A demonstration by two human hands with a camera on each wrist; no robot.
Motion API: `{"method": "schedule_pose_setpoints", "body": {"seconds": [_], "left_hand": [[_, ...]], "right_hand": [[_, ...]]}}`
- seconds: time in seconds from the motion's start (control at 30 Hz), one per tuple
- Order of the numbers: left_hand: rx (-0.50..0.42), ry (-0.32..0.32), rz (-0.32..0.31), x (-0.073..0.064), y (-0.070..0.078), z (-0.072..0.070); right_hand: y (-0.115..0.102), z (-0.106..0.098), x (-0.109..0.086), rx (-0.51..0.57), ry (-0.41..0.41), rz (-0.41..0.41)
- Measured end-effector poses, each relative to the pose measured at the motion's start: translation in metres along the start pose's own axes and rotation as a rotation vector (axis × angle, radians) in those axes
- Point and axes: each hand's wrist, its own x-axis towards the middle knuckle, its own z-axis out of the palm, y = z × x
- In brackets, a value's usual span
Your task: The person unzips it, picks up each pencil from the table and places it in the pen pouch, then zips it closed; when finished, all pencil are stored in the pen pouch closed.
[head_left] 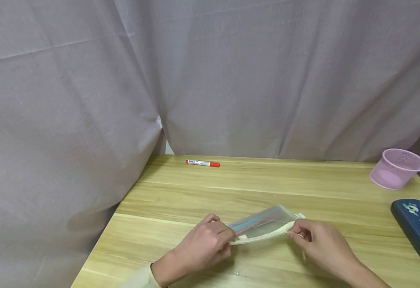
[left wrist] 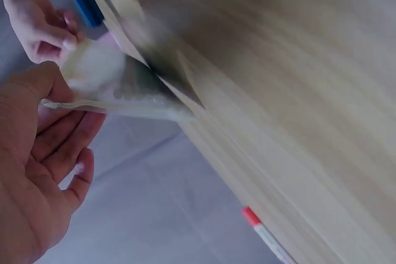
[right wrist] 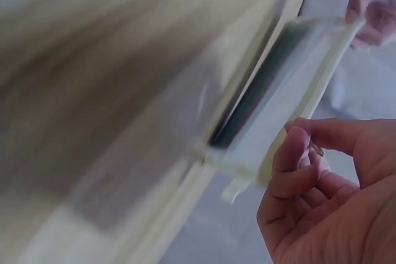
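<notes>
A clear zip pouch (head_left: 264,225) with a pale yellow zipper edge is held up between both hands, its lower side close over the table. Long thin coloured items show through its plastic. My left hand (head_left: 207,240) pinches the left end of the zipper edge between thumb and fingers. At the other end, my right hand (head_left: 321,244) pinches the zipper edge, with a small metal zipper pull (right wrist: 317,149) showing at its fingertips. A pale tab (right wrist: 235,188) sticks out from the pouch's corner in the right wrist view.
On the wooden table (head_left: 159,208), a red and white marker (head_left: 203,163) lies by the back edge. A pink mesh basket (head_left: 397,170) stands at the back right, and a dark blue pencil case (head_left: 417,236) lies at the right. Grey curtains (head_left: 231,80) hang behind and to the left.
</notes>
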Motion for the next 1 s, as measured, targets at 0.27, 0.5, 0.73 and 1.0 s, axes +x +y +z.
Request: {"method": "schedule_pose_setpoints", "body": {"seconds": [0.27, 0.5, 0.73, 1.0], "left_hand": [[0.017, -0.023, -0.016, 0.009, -0.035, 0.008], [0.043, -0.156, -0.029, 0.031, -0.067, 0.028], [0.057, -0.337, -0.055, 0.053, -0.081, 0.046], [0.077, -0.459, -0.107, 0.066, -0.094, 0.050]], "right_hand": [[0.028, -0.025, 0.009, -0.115, 0.005, 0.073], [0.035, -0.022, 0.017, -0.128, -0.062, 0.088], [0.049, -0.011, 0.028, -0.140, -0.137, 0.109], [0.054, -0.001, 0.050, -0.123, -0.214, 0.063]]}}
